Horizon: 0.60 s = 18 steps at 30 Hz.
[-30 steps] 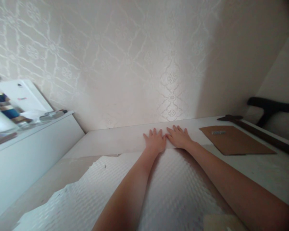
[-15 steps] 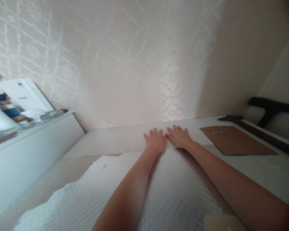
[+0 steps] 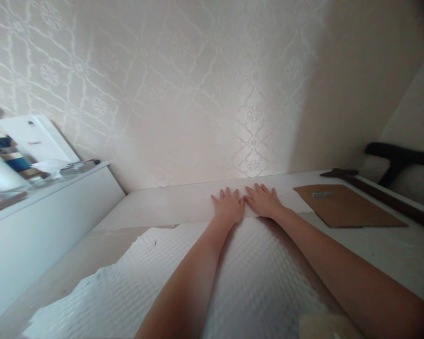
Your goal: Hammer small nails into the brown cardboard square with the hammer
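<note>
Left hand [image 3: 228,207] and right hand [image 3: 264,202] lie splayed on the white board [image 3: 169,205], grip released; bubble wrap [image 3: 261,268] at six o'clock, cardboard sheet [image 3: 353,209] at three.

No text, brand or number can be read. On the white box [image 3: 47,136] standing at the far left, a small dark mark [image 3: 31,123] sits near the top, with a short reddish mark [image 3: 34,142] below it; both are too blurred to make out as letters or a sign.
</note>
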### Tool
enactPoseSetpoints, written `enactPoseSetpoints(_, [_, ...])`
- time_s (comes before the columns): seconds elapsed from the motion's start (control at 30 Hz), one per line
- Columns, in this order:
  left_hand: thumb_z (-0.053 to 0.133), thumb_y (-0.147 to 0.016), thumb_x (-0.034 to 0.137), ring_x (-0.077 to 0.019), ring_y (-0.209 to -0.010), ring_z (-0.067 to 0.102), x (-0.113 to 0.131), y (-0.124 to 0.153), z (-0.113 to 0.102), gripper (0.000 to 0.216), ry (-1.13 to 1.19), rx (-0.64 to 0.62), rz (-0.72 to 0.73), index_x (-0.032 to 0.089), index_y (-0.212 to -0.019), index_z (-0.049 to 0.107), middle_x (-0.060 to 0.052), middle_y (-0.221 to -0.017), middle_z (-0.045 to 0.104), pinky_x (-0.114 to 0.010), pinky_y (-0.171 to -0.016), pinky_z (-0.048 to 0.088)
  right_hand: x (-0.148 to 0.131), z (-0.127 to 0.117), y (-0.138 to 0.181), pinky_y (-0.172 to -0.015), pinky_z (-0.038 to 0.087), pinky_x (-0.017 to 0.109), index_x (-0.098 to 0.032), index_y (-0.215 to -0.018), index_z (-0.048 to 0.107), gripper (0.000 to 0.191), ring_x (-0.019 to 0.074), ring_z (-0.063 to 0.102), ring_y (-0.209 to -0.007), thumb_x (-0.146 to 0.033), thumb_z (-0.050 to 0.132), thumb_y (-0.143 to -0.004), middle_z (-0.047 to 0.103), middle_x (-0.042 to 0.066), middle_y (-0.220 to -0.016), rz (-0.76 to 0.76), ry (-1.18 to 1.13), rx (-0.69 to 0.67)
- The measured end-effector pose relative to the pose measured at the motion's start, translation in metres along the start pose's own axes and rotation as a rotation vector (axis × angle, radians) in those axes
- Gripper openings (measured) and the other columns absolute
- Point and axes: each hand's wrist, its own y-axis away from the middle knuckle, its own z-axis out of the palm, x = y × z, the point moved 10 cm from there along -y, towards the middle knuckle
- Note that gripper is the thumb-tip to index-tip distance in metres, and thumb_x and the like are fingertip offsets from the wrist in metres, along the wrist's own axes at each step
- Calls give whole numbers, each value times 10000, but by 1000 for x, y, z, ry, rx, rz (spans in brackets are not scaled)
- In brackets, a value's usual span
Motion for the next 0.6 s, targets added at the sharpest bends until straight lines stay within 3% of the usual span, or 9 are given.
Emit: enactPoseSetpoints(0.6, [134,-905,486,-306,-1332,199,-1,0,1,544,-3,-9,0,247,-1360,314,-103,-1452,261,-592,-1020,174,0,-1,1,-1001,170,574,-205,-1404,286,549,337,183,-1313,-452,215,-918,223,161,-1456,7,0,-4])
